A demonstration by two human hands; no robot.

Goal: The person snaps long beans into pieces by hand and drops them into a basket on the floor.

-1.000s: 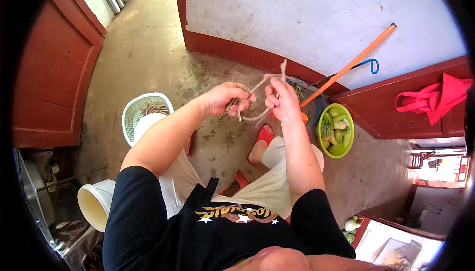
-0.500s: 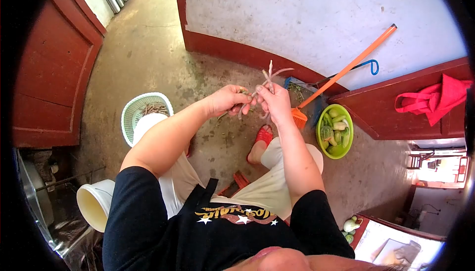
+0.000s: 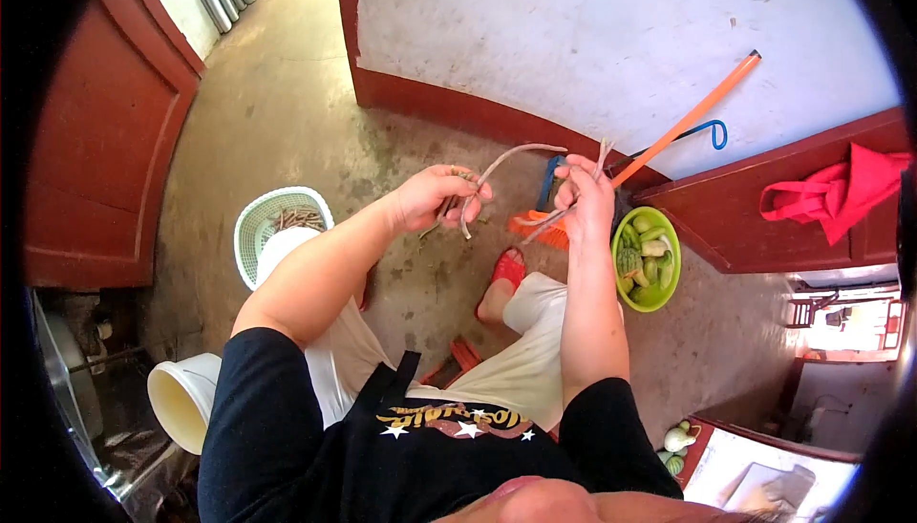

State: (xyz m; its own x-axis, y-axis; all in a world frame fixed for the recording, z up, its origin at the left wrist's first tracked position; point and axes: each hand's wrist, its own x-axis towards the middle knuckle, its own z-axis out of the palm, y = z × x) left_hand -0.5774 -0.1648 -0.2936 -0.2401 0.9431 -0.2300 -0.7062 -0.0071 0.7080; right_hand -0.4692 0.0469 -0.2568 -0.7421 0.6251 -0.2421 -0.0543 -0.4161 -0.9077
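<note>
My left hand (image 3: 435,200) is closed around thin, purplish-brown long beans. One long bean (image 3: 503,157) arches up from its fingers and stretches right toward my other hand. Short stalk-like bits hang under the left fingers. In my right hand (image 3: 587,196), a small bunch of long beans (image 3: 546,224) is gripped, with ends poking out above and below the fingers. Left of my knee, a pale green-and-white woven basket (image 3: 246,227) contains broken bean pieces (image 3: 296,220).
An orange broom (image 3: 702,107) and a blue dustpan (image 3: 551,179) lean by the wall. A green basin (image 3: 652,298) of gourds stands at right. A white bucket (image 3: 181,399) is at lower left, a red bag (image 3: 841,189) on the right. Scraps litter the floor.
My hands have moved apart, the right one going right with its bunch. A long bean now extends from my left hand across the gap.
</note>
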